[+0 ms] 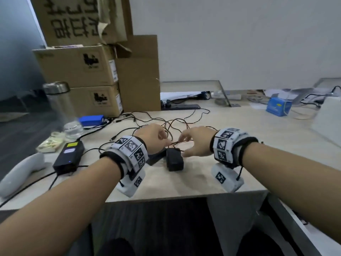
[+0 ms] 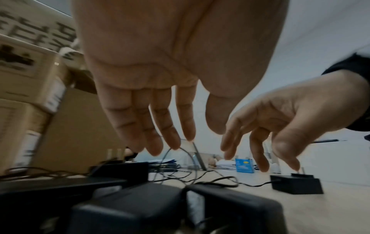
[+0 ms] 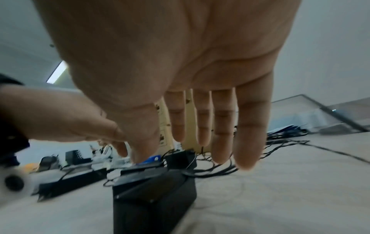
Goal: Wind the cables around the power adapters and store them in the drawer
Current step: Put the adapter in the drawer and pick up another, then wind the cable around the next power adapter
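Sorting step in hand: left hand (image 1: pixel 150 138) and right hand (image 1: pixel 195 142) are seen relaxed, unclenched, fingertips at the tangled cables (image 1: pixel 166 124) above the adapter (image 1: pixel 174 159) on the worktop (image 1: pixel 212 174) (winding unstarted); one lead must next be isolated.

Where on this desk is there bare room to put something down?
Bare desk lies right of the right hand, toward the blue box, and along the near edge below the black adapter. Crowded: tangled cables beyond both hands, and the left side by the bottle.
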